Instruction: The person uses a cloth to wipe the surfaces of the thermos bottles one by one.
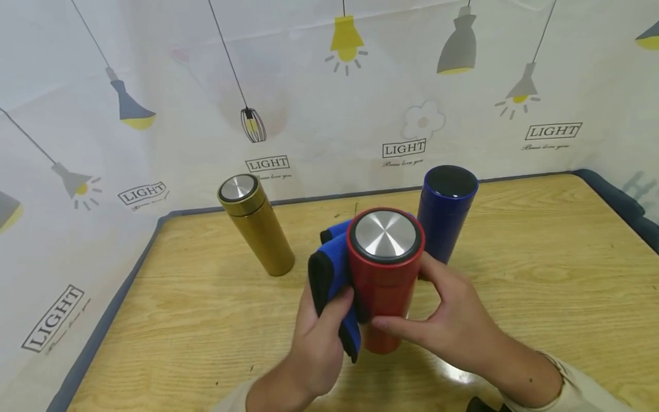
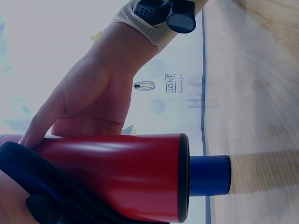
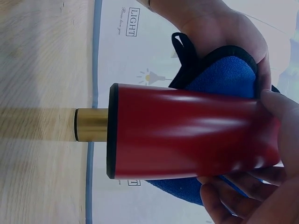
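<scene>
A red thermos flask [image 1: 383, 286] with a shiny steel-topped lid [image 1: 385, 233] is held up in front of the body, roughly upright. My right hand [image 1: 458, 326] grips its right side, thumb in front and fingers round the back. My left hand [image 1: 319, 343] holds a folded blue cloth [image 1: 334, 266] with black edging against the flask's left side. In the right wrist view the cloth [image 3: 222, 77] wraps behind the flask, and a black loop [image 3: 183, 49] sticks out from it. The flask's black base [image 2: 183, 177] hangs above the table in the left wrist view.
On the wooden table [image 1: 170, 320], a gold flask [image 1: 259, 234] stands at the back left and a dark blue flask [image 1: 447, 212] at the back right, close behind my right hand. A white sheet printed with lamps [image 1: 319, 114] rises along the table's far edge.
</scene>
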### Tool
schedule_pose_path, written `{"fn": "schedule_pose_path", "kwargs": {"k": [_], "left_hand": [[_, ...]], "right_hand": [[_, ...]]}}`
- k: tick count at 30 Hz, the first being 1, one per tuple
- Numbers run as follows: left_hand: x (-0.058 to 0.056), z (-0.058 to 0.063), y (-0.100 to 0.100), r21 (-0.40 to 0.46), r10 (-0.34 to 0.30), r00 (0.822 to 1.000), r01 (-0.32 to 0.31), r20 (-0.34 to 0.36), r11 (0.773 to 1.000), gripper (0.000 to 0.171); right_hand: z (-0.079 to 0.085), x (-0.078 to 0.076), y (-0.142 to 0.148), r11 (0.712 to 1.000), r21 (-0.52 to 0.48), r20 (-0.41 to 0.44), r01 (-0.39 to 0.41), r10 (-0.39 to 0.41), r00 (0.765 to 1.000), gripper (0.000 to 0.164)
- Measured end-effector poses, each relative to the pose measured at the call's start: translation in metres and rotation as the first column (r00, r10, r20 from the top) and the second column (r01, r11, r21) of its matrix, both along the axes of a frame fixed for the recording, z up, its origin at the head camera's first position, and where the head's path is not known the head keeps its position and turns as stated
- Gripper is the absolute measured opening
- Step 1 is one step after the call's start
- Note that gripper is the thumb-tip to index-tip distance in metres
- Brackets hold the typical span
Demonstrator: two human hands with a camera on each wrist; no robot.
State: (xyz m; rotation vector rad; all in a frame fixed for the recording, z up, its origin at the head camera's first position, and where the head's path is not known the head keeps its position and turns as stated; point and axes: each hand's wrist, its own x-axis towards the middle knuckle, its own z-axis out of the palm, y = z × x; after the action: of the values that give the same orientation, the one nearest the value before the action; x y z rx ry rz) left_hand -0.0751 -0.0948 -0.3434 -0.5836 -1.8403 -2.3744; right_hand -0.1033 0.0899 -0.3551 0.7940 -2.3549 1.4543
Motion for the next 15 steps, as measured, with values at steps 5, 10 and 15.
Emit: {"fn": "schedule_pose_path", "kwargs": {"k": [5,10,15], "left_hand": [[0.0002,-0.0011,0.0005,-0.01,-0.003,1.0,0.003,-0.008,1.0,0.05],[0.0006,-0.0013,0.0014,0.005,-0.007,0.999,0.007,0.041,1.0,0.05],[0.0014,0.0014,0.0006,0.033,0.027,0.995,-0.03,0.093,0.999,0.05]], "right_hand": [[-0.0003,-0.0002,0.0009,1.0,0.0,0.002,-0.001,0.001,1.0,0.074],[-0.0002,-0.0001,0.0009,1.0,0.002,-0.006,0.003,-0.003,1.0,0.074],[0.0001,-0.0006,0.0002,1.0,0.003,-0.013,-0.005,0.005,1.0,0.073]]}}
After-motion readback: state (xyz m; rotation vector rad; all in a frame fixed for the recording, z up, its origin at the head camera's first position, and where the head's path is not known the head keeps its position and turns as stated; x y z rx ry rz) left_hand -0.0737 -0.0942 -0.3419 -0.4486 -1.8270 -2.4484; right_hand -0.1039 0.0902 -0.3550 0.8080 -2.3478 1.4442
